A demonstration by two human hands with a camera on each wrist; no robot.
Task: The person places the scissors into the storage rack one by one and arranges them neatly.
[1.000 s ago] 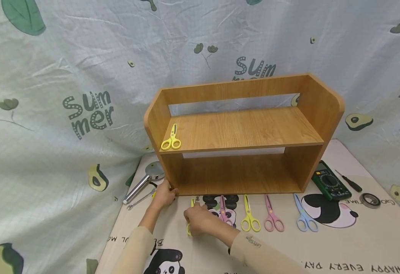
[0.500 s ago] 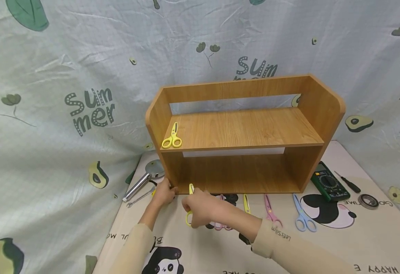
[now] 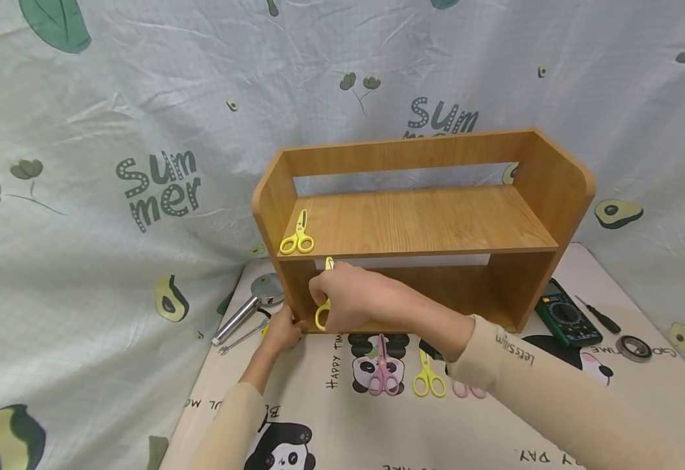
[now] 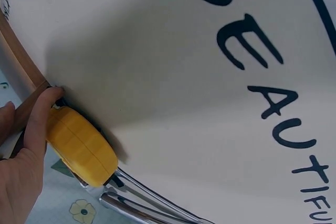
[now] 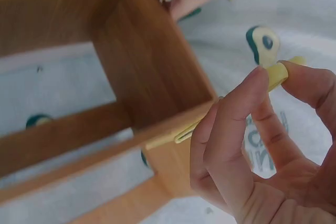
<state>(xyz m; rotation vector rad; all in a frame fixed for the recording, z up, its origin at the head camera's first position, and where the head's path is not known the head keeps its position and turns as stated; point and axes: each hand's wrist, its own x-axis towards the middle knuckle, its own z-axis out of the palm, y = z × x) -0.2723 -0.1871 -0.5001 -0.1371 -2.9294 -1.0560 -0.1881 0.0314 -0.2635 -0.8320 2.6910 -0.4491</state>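
Note:
My right hand [image 3: 348, 297] pinches yellow scissors [image 3: 322, 314] in front of the lower compartment of a two-tier wooden shelf [image 3: 413, 222]. The right wrist view shows thumb and fingertips on a yellow handle [image 5: 277, 75]; my hand hides much of the scissors. At the shelf's lower left front corner, my left hand [image 3: 284, 333] grips the side panel, finger and thumb on either side of its edge [image 4: 27, 103]. A second pair of yellow scissors [image 3: 298, 238] lies on the upper board at its left end.
On the table are pink scissors [image 3: 383, 372], yellow scissors [image 3: 428, 377] and another pink pair [image 3: 466, 390] partly under my right sleeve. A yellow tape measure [image 4: 81, 145] and a steel-handled tool [image 3: 239, 320] lie left. Right of the shelf are a multimeter [image 3: 567, 313], screwdriver [image 3: 601, 318] and tape roll [image 3: 635, 348].
My right hand has lifted the yellow scissors off the table and raised them to the lower compartment's height. My left hand stays at the shelf corner.

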